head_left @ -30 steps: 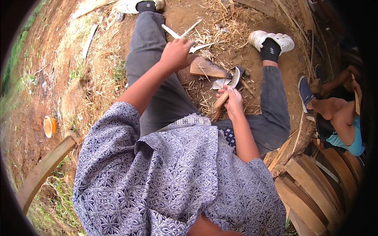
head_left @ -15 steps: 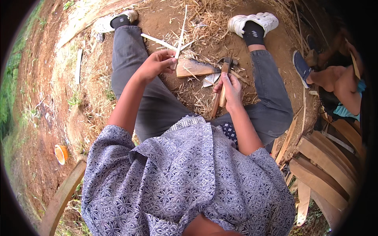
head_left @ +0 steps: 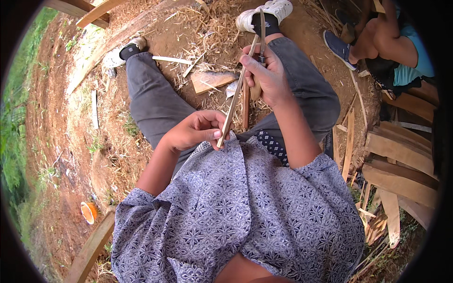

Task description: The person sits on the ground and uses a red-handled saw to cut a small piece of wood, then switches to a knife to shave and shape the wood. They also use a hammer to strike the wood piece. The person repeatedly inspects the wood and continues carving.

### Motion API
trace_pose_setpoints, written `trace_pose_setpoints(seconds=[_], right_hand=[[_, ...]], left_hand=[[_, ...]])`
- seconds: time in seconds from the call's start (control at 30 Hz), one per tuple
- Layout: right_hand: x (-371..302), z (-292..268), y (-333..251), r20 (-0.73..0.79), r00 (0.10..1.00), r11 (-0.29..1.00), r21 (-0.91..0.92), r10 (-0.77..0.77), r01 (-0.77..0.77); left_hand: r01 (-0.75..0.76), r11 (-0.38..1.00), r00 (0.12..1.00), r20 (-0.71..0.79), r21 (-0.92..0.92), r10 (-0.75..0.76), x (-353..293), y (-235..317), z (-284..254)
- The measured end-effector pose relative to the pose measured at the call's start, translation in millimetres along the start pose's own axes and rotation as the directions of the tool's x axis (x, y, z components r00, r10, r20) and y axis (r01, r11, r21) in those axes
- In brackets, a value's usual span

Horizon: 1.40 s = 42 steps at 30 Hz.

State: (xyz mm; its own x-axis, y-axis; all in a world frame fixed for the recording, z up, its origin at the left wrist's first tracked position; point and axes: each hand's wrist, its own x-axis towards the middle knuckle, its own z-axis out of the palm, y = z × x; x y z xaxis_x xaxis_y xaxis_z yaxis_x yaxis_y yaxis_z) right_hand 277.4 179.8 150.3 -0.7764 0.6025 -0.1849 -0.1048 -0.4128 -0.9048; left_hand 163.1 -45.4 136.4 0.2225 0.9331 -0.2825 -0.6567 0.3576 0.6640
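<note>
A long, thin split-wood strip [head_left: 234,100] slants across in front of my body. Its near end is pinched between the thumb and fingers of my left hand [head_left: 200,129], close to my shirt. Farther up, the strip passes along the thumb of my right hand [head_left: 269,78]. That hand is closed round a knife [head_left: 255,90] with a wooden handle, and the blade points away from me beside the strip's far end. Between my legs, a wooden block [head_left: 212,82] lies on shavings. A reddish-brown wooden piece [head_left: 246,108] stands just below the knife handle, its base hidden.
Loose pale strips [head_left: 172,60] lie near my left leg. Curved wooden boards [head_left: 401,181] are stacked at the right. Another person's leg and blue shoe [head_left: 339,49] are at the upper right. An orange bowl-like container [head_left: 88,212] sits at the lower left.
My left hand has drawn in toward my body with a strip. My right hand has lifted the knife, and the strip now runs beside it. The view has shifted slightly.
</note>
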Motion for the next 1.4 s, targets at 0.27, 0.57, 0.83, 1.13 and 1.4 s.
trace_pose_setpoints(seconds=[0.27, 0.57, 0.83, 1.13, 1.4], right_hand=[[29.3, -34.7, 5.4, -0.339, 0.936, 0.996, -0.029, -0.093, 0.089], [27.3, -38.5, 6.7, -0.297, 0.949, 0.99, -0.056, 0.109, -0.131], [-30.6, -41.0, 66.3, -0.293, 0.88, 0.907, -0.083, 0.375, -0.413], [-0.1, -31.3, 76.7, -0.25, 0.904, 0.93, -0.032, 0.346, -0.365], [-14.1, -46.5, 105.7, -0.09, 0.93, 0.907, -0.206, 0.357, -0.368]], left_hand=[[0.075, 0.881, 0.876, -0.452, 0.468, 0.166, 39.2, 12.4, -91.5], [0.713, -0.242, 0.659, -0.511, 0.658, 0.551, 59.0, -11.1, -240.7], [0.48, -0.61, 0.876, -0.299, 0.631, 0.379, 70.2, 11.8, -253.5], [0.105, -0.299, 0.916, 0.024, 0.948, 0.399, 78.8, 19.3, -119.2], [0.07, 0.072, 0.895, -0.095, 0.995, 0.436, 36.7, 14.0, -40.1]])
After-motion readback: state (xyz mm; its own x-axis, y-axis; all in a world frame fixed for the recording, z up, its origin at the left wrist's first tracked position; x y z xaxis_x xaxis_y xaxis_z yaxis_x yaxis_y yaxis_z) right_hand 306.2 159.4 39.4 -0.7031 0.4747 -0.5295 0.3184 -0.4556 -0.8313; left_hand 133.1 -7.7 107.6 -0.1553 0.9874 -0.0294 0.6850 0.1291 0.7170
